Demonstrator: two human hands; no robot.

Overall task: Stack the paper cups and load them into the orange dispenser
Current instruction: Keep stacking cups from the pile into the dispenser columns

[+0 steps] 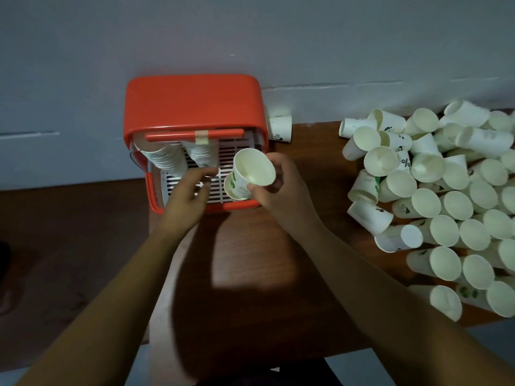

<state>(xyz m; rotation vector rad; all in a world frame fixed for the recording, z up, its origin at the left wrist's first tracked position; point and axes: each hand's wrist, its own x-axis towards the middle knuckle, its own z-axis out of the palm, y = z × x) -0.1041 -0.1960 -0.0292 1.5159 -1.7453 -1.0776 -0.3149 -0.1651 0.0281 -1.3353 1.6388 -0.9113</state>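
Note:
The orange dispenser (192,107) stands against the wall with its front open over a white slotted tray (214,188). Two stacks of paper cups (167,161) lean inside at its left and middle. My right hand (278,185) grips a white paper cup (253,168), mouth toward me, at the tray's right side. A second cup (235,188) lies just under it on the tray. My left hand (189,193) hovers over the tray with relaxed fingers and holds nothing.
A big heap of loose paper cups (434,196) covers the right part of the brown wooden table (250,260). One cup (280,128) stands behind the dispenser's right side. The table's left edge ends by the dispenser.

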